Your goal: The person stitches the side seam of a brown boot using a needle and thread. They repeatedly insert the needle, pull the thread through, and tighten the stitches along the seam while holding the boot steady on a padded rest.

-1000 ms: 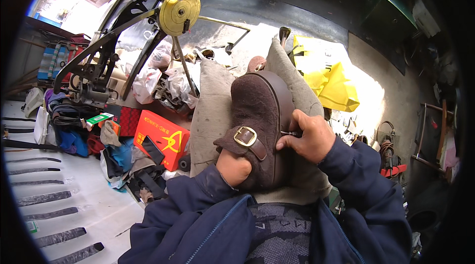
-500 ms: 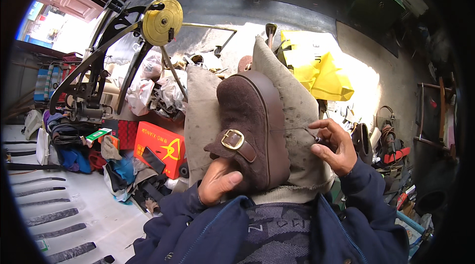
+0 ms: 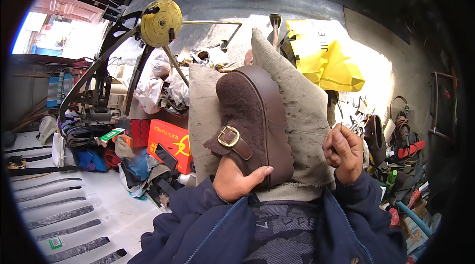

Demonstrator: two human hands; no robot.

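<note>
Lower centre, the left hand point(image 3: 234, 179) grips the brown shoe point(image 3: 241, 100); right of centre, the right hand point(image 3: 345, 154) is clenched, contents indiscernible.

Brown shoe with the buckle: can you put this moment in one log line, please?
left hand: holding brown shoe | right hand: curled, apart from shoe, contents hidden | shoe: over beige cloth, toe pointing away

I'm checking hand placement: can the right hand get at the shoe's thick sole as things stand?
Likely yes: the right hand is to the right of the shoe, whose sole edge faces it, and nothing bulky shows between them.
</note>
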